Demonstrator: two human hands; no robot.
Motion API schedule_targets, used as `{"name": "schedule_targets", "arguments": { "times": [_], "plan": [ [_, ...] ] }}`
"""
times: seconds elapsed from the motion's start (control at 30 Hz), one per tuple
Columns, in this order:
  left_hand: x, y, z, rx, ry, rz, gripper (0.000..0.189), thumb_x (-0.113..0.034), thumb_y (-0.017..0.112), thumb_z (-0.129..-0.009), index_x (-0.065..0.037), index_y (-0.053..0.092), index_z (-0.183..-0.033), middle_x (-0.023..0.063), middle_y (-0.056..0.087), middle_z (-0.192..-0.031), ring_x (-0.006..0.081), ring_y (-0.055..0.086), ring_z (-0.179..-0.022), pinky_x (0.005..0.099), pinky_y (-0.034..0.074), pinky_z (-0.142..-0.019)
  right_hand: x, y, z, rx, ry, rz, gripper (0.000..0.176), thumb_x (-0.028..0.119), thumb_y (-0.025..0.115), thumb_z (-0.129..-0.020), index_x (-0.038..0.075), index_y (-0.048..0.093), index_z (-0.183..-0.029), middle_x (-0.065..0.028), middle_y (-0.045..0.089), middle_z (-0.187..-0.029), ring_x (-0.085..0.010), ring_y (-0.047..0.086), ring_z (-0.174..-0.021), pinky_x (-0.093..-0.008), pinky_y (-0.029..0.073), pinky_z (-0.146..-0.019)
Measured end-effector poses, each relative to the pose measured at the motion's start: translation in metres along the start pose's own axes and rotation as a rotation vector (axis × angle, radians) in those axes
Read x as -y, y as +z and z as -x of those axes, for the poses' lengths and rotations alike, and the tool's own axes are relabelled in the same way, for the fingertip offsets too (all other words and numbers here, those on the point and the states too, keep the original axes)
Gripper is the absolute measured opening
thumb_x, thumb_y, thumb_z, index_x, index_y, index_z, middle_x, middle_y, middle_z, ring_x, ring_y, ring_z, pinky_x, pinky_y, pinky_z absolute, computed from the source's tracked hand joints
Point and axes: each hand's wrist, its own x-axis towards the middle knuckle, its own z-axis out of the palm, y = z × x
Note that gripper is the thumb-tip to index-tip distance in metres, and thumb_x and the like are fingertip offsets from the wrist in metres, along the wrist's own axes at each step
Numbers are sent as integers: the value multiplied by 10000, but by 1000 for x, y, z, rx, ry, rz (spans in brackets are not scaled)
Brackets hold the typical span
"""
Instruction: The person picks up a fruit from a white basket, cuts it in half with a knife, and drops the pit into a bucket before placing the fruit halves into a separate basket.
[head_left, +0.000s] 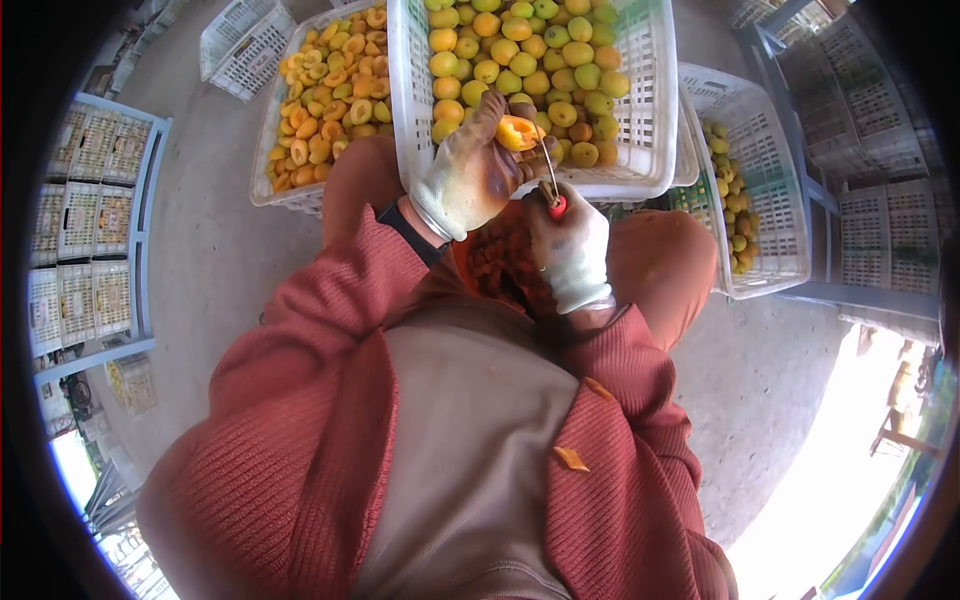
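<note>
My left hand (pixel 465 175), in a white glove stained brown at the fingers, is closed on a cut apricot (pixel 517 133) with its orange flesh showing. My right hand (pixel 572 240), gloved the same way, grips a small knife (pixel 557 207) by its red handle. The thin blade points up and reaches the apricot's right side. Both hands are above my lap, at the near edge of a white plastic crate (pixel 655 110) of whole yellow-green apricots (pixel 520 60). Left of it, another crate (pixel 262 165) holds orange apricot halves (pixel 335 85).
Between my knees lies a dark heap of reddish-brown pieces (pixel 505 262). A crate (pixel 785 200) with more apricots stands at the right. An empty-looking crate (pixel 250 45) is at the back left. Blue racks (pixel 145 215) of stacked crates line the left side. Orange scraps (pixel 571 459) cling to my jacket.
</note>
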Motion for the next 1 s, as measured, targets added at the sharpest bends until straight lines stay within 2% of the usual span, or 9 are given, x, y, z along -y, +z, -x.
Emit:
{"name": "schedule_targets", "arguments": {
  "times": [0.07, 0.13, 0.17, 0.37, 0.43, 0.5, 0.77, 0.83, 1.0],
  "plan": [
    [2, -1, 3, 17, -8, 25, 466, -496, 545, -1005, -54, 554, -1151, 112, 642, -1033, 295, 655, -989, 447, 540, -898, -6, 3, -2, 10, -10, 61, 213, 225, 685, -869, 50, 686, -991, -227, 674, -816, -423, 670, -803, -430, 537, -702],
    [4, -3, 5, 20, -11, -20, 497, -500, 563, -991, -48, 553, -1198, 109, 633, -1126, 325, 633, -1082, 530, 503, -995, -11, 6, -2, 22, -19, 124, 228, 222, 683, -874, 39, 689, -1009, -232, 670, -819, -417, 674, -813, -406, 536, -700],
    [5, -3, 6, 22, -11, -19, 497, -500, 563, -991, -48, 553, -1198, 109, 633, -1126, 325, 633, -1082, 530, 503, -995, -13, 8, -3, 44, -18, 133, 235, 229, 689, -866, 38, 689, -1003, -233, 670, -820, -421, 672, -817, -412, 535, -700],
    [2, 5, 16, -34, -24, -62, 509, -513, 539, -1001, -36, 559, -1176, 109, 641, -1079, 302, 652, -997, 490, 538, -919, -19, 7, -6, 29, -45, 249, 234, 225, 697, -846, 50, 677, -1000, -222, 679, -818, -430, 661, -802, -443, 537, -710],
    [0, 18, 21, -85, -27, -49, 481, -521, 493, -1020, -48, 553, -1082, 110, 645, -949, 249, 645, -848, 419, 547, -827, -19, 4, -8, -19, -104, 287, 219, 206, 690, -843, 58, 670, -1004, -214, 681, -810, -427, 659, -793, -456, 536, -710],
    [-4, 24, 24, -105, -41, -56, 467, -520, 489, -1023, -60, 560, -1063, 99, 645, -949, 237, 645, -848, 413, 550, -805, -20, 0, -12, -120, -200, 491, 203, 161, 680, -829, 86, 648, -1015, -179, 678, -795, -401, 662, -766, -477, 528, -697],
    [-9, 34, 17, -89, -42, -38, 381, -503, 502, -1023, -130, 581, -1030, 63, 640, -945, 204, 654, -829, 395, 570, -751, -9, -15, -29, -202, -203, 679, 160, 154, 664, -832, 116, 637, -985, -137, 679, -803, -356, 673, -760, -465, 531, -667],
    [-9, 38, 6, 29, -75, -24, 389, -480, 527, -1018, -96, 584, -1054, 79, 633, -993, 209, 626, -880, 399, 558, -824, -9, -24, -34, -246, -203, 687, 155, 151, 662, -831, 115, 640, -980, -143, 682, -810, -358, 674, -765, -467, 531, -673],
    [1, 90, -46, 75, -77, -131, 438, -465, 584, -994, -28, 610, -998, 86, 657, -903, 205, 670, -779, 344, 585, -723, -9, -72, -59, -429, -197, 727, 175, 160, 668, -824, 118, 673, -994, -170, 682, -818, -385, 670, -783, -484, 527, -698]
  ]
}}
